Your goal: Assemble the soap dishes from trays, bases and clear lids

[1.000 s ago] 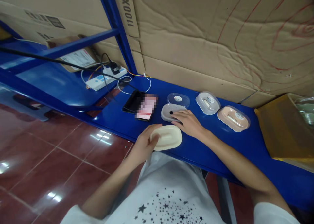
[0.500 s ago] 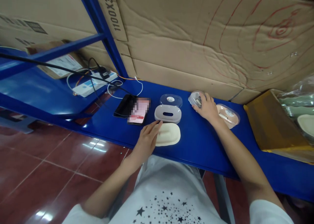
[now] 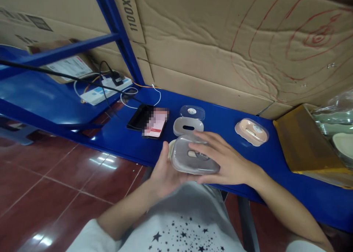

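Observation:
My right hand point(image 3: 223, 158) grips a grey oval dish with a clear lid point(image 3: 183, 160), its fingers over the top and right end. My left hand point(image 3: 165, 173) is open below and left of that dish, thumb raised; whether its palm touches the dish is hard to tell. Under the held dish, mostly hidden, lies a cream oval piece point(image 3: 171, 148). Just beyond it stand a pale grey oval dish with a slot point(image 3: 180, 125) and a clear lid with a round sticker point(image 3: 183, 112). Farther right sits a pink lidded dish point(image 3: 249, 128).
A phone point(image 3: 156, 125) with a lit screen and a black case lies left on the blue table point(image 3: 121, 145). Behind it is a white power strip point(image 3: 96, 93) with cables. An open carton point(image 3: 306, 145) with wrapped green and cream dishes stands right. Cardboard point(image 3: 198, 71) lines the back.
My right hand has brought the grey lidded dish from the back of the table toward my body. My left hand has left the cream piece's edge and turned open beside the dish.

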The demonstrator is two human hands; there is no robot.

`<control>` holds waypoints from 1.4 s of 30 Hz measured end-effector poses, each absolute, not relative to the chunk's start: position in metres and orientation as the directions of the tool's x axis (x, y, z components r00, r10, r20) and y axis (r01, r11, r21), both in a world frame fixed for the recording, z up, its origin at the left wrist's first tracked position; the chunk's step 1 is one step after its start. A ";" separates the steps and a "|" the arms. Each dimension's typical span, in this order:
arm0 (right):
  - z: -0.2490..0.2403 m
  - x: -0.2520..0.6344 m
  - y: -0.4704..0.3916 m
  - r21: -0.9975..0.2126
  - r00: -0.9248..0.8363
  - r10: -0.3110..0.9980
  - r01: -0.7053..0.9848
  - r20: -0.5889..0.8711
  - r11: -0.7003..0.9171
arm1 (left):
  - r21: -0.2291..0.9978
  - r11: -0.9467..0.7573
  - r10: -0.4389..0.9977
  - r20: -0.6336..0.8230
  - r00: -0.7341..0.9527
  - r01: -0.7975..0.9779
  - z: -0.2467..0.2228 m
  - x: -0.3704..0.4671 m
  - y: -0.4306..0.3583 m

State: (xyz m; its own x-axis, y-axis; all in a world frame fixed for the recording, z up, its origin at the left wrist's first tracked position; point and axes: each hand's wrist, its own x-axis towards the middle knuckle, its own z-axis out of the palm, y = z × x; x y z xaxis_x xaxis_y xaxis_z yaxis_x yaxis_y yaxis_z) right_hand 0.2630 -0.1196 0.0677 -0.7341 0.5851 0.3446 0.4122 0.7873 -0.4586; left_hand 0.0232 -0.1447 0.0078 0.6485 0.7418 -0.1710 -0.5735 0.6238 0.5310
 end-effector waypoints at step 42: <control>0.024 0.275 -0.155 -0.375 -0.312 0.694 0.662 0.649 0.649 | 0.447 0.643 0.760 -0.270 0.591 -0.622 -0.012 0.037 -0.153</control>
State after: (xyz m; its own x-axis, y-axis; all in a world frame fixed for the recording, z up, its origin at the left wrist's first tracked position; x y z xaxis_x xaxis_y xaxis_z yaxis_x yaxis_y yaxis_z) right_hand 0.2748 -0.1546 0.0236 -0.3118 0.6938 0.6492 0.6624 0.6485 -0.3750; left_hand 0.0371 -0.1530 -0.0122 0.5910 0.7601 -0.2701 -0.6224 0.6427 0.4467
